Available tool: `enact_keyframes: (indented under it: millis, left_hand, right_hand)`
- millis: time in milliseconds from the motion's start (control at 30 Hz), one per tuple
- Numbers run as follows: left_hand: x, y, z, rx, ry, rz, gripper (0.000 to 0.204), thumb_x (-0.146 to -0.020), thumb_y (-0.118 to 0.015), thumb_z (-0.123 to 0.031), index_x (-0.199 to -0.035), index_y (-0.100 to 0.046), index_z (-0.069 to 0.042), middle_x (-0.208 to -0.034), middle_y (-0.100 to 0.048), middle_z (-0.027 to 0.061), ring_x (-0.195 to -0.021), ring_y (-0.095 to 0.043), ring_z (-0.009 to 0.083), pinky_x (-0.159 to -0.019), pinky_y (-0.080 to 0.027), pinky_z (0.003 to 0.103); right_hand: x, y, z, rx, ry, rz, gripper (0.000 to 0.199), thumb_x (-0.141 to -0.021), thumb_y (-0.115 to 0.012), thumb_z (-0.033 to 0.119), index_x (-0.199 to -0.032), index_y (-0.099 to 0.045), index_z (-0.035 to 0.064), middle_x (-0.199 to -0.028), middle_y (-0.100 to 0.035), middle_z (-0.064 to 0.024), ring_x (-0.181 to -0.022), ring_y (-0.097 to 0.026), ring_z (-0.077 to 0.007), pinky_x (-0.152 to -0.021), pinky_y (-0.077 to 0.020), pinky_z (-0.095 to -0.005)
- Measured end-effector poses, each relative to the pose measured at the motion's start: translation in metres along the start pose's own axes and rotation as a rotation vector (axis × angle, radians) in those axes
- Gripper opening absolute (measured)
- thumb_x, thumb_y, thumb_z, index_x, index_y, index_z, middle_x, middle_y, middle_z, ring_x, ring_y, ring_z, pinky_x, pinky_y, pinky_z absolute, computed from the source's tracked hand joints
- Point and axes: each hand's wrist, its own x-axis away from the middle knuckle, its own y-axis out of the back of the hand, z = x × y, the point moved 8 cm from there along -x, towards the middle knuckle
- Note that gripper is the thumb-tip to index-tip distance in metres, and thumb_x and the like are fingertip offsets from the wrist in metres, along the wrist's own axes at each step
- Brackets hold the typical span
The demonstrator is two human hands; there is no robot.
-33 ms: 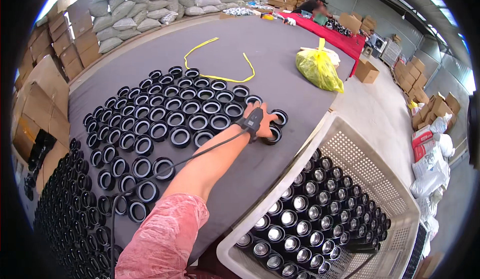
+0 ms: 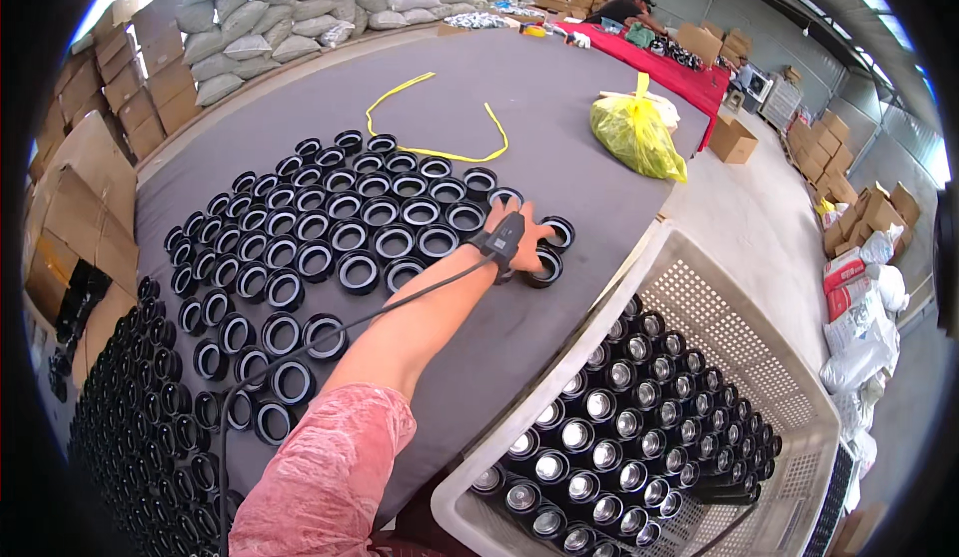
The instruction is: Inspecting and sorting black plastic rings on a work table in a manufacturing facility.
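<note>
My left hand [image 2: 515, 240] reaches across the grey-covered table [image 2: 470, 332], fingers spread, a black device strapped over its back and wrist. Its fingers are at the right end of a large group of black rings [image 2: 358, 270], which have pale inner rims. A black ring [image 2: 556, 233] and another just nearer [image 2: 545, 269] lie against the fingers on the right. One more ring [image 2: 506, 197] is by the fingertips on the far side. What lies under the palm is hidden. My right hand does not show.
A pale plastic crate [image 2: 727, 292] at the lower right holds many black cylinders with shiny centres. More black pieces [image 2: 125, 427] are massed at the left. A yellow strap [image 2: 440, 157] and a yellow bag [image 2: 639, 135] lie farther back. A person [image 2: 627, 9] sits at a red-covered table [image 2: 679, 75].
My left hand stays in nearly the same place among the rings. At the far red table the person's arm has shifted slightly.
</note>
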Motion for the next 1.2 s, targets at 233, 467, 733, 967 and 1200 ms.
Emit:
enact_keyframes:
  millis: [233,467,733,967,1200]
  left_hand:
    - [-0.003,-0.014,0.017,0.003,-0.089,-0.009,0.050,-0.069,-0.070,-0.040,-0.115,-0.069,-0.021,-0.110,-0.062,0.0119,-0.099,-0.059,0.0355,-0.101,-0.039,0.048]
    - [0.056,-0.004,0.029,0.052,-0.147,-0.043,0.043,-0.070,-0.069,-0.031,-0.111,-0.067,-0.017,-0.103,-0.060,0.0107,-0.096,-0.057,0.0349,-0.094,-0.045,0.044]
    - [0.140,0.015,0.056,0.031,-0.165,-0.092,0.039,-0.067,-0.069,-0.027,-0.105,-0.068,-0.017,-0.100,-0.059,0.0105,-0.092,-0.056,0.0339,-0.095,-0.043,0.045]
    - [0.191,0.025,0.087,0.023,-0.112,-0.076,0.041,-0.068,-0.069,-0.027,-0.108,-0.068,-0.020,-0.106,-0.059,0.0125,-0.098,-0.057,0.0366,-0.109,-0.035,0.053]
    - [0.231,0.035,0.116,0.013,-0.060,-0.113,0.040,-0.065,-0.070,-0.029,-0.105,-0.072,-0.021,-0.102,-0.062,0.0108,-0.096,-0.059,0.0360,-0.102,-0.040,0.051]
  right_hand:
    - [-0.020,-0.011,0.023,0.039,0.103,0.062,0.045,-0.106,-0.040,0.036,-0.109,-0.058,-0.0061,-0.064,-0.057,-0.0106,-0.055,-0.049,-0.0171,-0.055,-0.0426,-0.0343]
    - [-0.008,-0.004,0.006,0.011,0.086,0.012,0.046,-0.106,-0.040,0.037,-0.110,-0.057,-0.0057,-0.065,-0.059,-0.0123,-0.055,-0.052,-0.0163,-0.056,-0.0439,-0.0313]
    - [-0.010,-0.005,0.007,0.035,0.065,-0.108,0.050,-0.103,-0.045,0.042,-0.103,-0.061,-0.0056,-0.064,-0.061,-0.0120,-0.055,-0.054,-0.0167,-0.057,-0.0438,-0.0287]
    - [-0.007,0.001,-0.003,0.061,-0.005,-0.195,0.059,-0.100,-0.047,0.051,-0.101,-0.064,-0.0045,-0.063,-0.060,-0.0074,-0.053,-0.047,-0.0116,-0.052,-0.0346,-0.0241]
    - [-0.009,0.000,0.002,0.081,0.013,-0.202,0.052,-0.103,-0.043,0.043,-0.102,-0.065,-0.0038,-0.066,-0.060,-0.0055,-0.057,-0.048,-0.0110,-0.054,-0.0353,-0.0238]
